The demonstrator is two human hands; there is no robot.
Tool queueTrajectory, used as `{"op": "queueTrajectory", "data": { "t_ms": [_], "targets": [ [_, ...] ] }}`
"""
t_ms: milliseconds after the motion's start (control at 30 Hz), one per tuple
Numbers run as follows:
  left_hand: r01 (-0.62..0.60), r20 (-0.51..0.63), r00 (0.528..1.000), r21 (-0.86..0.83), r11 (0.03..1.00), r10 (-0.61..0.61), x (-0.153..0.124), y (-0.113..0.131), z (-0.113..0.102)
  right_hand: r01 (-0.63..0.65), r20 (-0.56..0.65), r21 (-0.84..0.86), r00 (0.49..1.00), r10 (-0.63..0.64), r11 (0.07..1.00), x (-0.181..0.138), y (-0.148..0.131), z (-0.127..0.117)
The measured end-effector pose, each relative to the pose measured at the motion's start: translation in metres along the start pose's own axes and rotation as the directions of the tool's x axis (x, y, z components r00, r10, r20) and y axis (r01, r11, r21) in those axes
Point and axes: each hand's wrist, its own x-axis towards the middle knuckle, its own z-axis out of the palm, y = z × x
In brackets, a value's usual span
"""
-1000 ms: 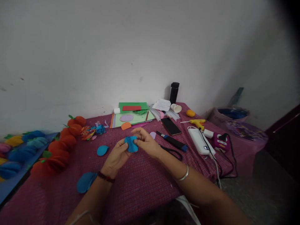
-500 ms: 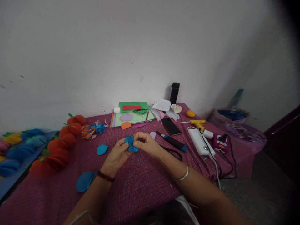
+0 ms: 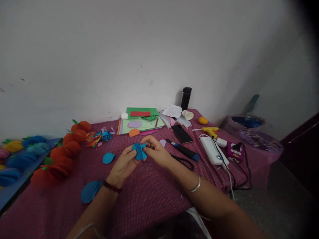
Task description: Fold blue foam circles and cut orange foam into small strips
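Observation:
Between both hands, above the middle of the table, is a small stack of blue folded paper cutouts (image 3: 138, 151), with several fold edges showing. My left hand (image 3: 126, 162) grips its left side, thumb on top. My right hand (image 3: 156, 151) pinches its right edge between thumb and fingers. Left of the hands lies a blue paper cutout (image 3: 108, 158) with a pointed end. A larger blue cutout pile (image 3: 91, 192) rests beside my left wrist, partly hidden by it.
Orange paper pumpkins (image 3: 62, 156) line the left side. Scissors (image 3: 185, 162), a black strip-like case (image 3: 184, 150), a phone (image 3: 181, 133), a yellow glue gun (image 3: 210, 131) and a white power bank (image 3: 213, 150) with cables lie right. Coloured paper sheets (image 3: 149, 124) sit behind.
The blue paper stack has turned slightly in my fingers, so its folded edges face more toward me. Both hands stay in nearly the same place.

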Motion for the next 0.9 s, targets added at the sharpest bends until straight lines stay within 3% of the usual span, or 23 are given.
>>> {"op": "queueTrajectory", "data": {
  "t_ms": [633,800,900],
  "targets": [
    [0.0,-0.002,1.0,-0.019,1.0,-0.001,0.0,-0.0019,-0.0049,-0.014,0.023,-0.086,1.0,0.016,0.996,-0.0012,-0.0023,-0.0014],
    [-0.002,0.004,1.0,-0.01,1.0,0.002,0.0004,-0.0005,-0.0027,0.025,-0.046,-0.036,0.999,-0.027,0.999,-0.0009,0.0001,0.0016],
    [-0.007,0.002,1.0,-0.009,1.0,0.007,0.0001,-0.0004,-0.0026,0.021,-0.034,-0.109,0.999,-0.025,0.994,-0.0012,-0.0012,0.0017]
  ]
}}
